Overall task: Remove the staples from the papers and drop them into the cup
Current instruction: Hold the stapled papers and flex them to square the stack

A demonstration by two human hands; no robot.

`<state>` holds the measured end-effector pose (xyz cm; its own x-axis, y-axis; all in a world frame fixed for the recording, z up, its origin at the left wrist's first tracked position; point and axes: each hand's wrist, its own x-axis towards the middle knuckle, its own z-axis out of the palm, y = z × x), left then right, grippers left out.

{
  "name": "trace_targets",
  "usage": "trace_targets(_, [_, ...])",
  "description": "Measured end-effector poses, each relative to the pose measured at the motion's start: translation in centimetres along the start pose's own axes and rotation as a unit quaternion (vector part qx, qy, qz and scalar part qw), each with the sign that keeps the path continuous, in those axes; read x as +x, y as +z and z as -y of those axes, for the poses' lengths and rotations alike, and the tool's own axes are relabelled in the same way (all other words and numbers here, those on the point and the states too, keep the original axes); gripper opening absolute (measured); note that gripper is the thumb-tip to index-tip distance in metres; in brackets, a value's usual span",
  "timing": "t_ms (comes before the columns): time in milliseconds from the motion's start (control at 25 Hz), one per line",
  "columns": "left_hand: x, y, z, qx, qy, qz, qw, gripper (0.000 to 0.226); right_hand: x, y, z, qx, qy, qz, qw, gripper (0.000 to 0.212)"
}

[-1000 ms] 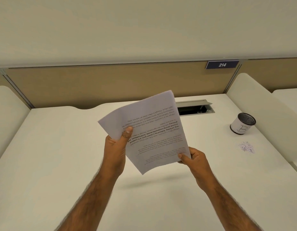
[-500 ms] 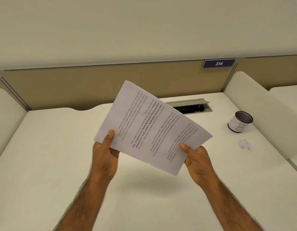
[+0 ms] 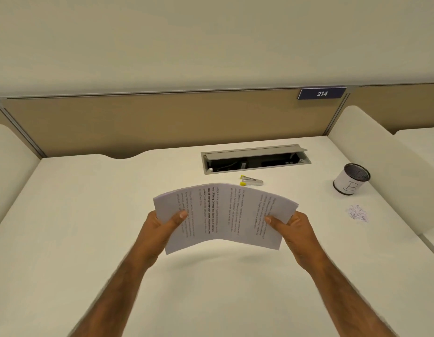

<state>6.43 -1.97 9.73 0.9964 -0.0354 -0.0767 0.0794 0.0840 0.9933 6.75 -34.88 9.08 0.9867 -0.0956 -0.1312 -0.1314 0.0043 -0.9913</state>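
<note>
I hold a stack of printed papers just above the middle of the white desk, turned sideways and bowed upward. My left hand pinches the stack's left edge, thumb on top. My right hand pinches the right edge the same way. No staple shows on the sheets. A small silver and yellow staple remover lies on the desk just beyond the papers. The black mesh cup, wrapped in white paper with a letter on it, stands at the far right.
A small pile of loose staples lies on the desk in front of the cup. An open cable hatch is set into the desk behind the staple remover. Padded dividers flank the desk on both sides, with a tan partition behind.
The papers turned clockwise from tilted upright to sideways and came down lower towards the desk. Both hands kept their grip and moved apart. The staple remover, hidden before, now shows.
</note>
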Motion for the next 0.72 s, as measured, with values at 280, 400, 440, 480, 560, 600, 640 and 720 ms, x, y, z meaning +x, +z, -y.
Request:
trace_targets(280, [-0.7,1.3,2.5,0.007,0.007,-0.063,0.998,0.032,-0.1,0.1,-1.5,-0.027,-0.002,-0.038,0.999,0.026])
trace_targets(400, [-0.8,1.4,3.4,0.01,0.002,-0.075,0.997,0.022,-0.1,0.2,-1.8,-0.028,-0.009,-0.043,0.999,0.026])
trace_targets(440, [-0.7,1.5,3.6,0.013,0.001,-0.078,0.997,0.021,-0.1,0.2,-1.8,-0.03,-0.012,-0.044,0.998,0.026])
trace_targets(480, [-0.7,1.5,3.8,0.015,0.001,-0.079,0.997,0.022,-0.1,0.2,-1.8,-0.032,-0.017,-0.044,0.998,0.026])
trace_targets(560, [-0.6,1.4,4.0,0.016,0.007,-0.079,0.997,0.031,0.0,0.2,-1.7,-0.031,-0.021,-0.043,0.998,0.027])
trace_targets(600, [-0.6,1.2,4.1,0.014,0.009,-0.078,0.997,0.038,0.1,0.2,-1.7,-0.029,-0.021,-0.041,0.999,0.028])
trace_targets(640, [-0.6,1.1,4.3,0.015,0.01,-0.073,0.997,0.043,0.1,0.1,-1.8,-0.027,-0.02,-0.036,0.999,0.028])
trace_targets(720, [-0.8,1.0,4.8,0.027,0.011,-0.047,0.998,0.041,0.0,-0.1,-2.4,-0.039,-0.018,-0.018,0.999,0.029])
